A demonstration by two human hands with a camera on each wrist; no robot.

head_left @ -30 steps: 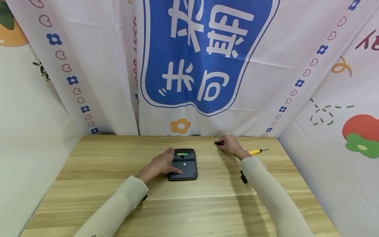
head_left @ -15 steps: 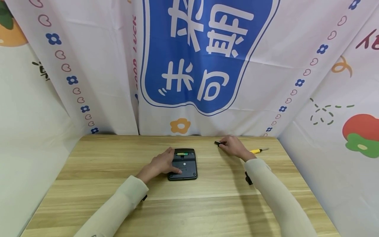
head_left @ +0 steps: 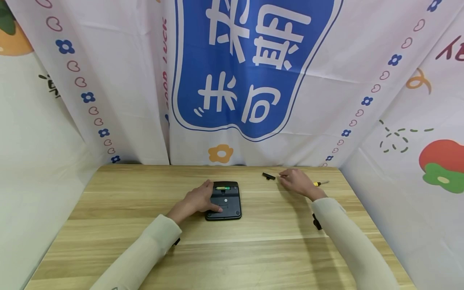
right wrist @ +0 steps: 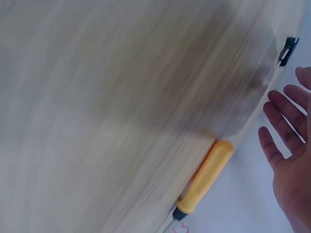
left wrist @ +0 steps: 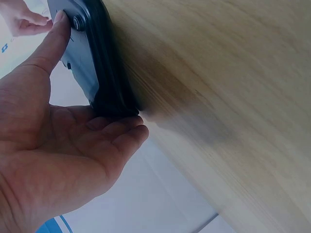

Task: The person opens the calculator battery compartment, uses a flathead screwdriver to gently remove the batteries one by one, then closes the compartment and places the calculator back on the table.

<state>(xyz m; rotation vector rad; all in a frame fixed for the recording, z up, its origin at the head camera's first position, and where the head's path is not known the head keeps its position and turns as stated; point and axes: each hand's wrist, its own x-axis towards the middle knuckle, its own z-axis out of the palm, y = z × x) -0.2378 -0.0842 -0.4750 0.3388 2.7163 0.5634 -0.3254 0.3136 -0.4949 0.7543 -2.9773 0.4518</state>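
A black calculator (head_left: 232, 203) lies face down on the table, its battery slot uncovered with a green-and-gold battery (head_left: 222, 188) inside. My left hand (head_left: 197, 199) grips its left side; in the left wrist view the thumb (left wrist: 52, 46) presses the back while the other fingers bend against the edge. The small black battery cover (head_left: 268, 176) rests on the wood near the back edge. Just right of it, apart from it, hovers my right hand (head_left: 297, 183), holding nothing, with loosely spread fingers in the right wrist view. A yellow-handled screwdriver (right wrist: 206, 177) lies close by, partly hidden by that hand in the head view.
The wooden table (head_left: 137, 225) meets a white printed curtain (head_left: 319, 104) along its back edge. More printed cloth hangs at the left and right sides.
My right hand has let go of the battery cover and moved off to the right, covering more of the screwdriver. The left hand and the calculator stay put.
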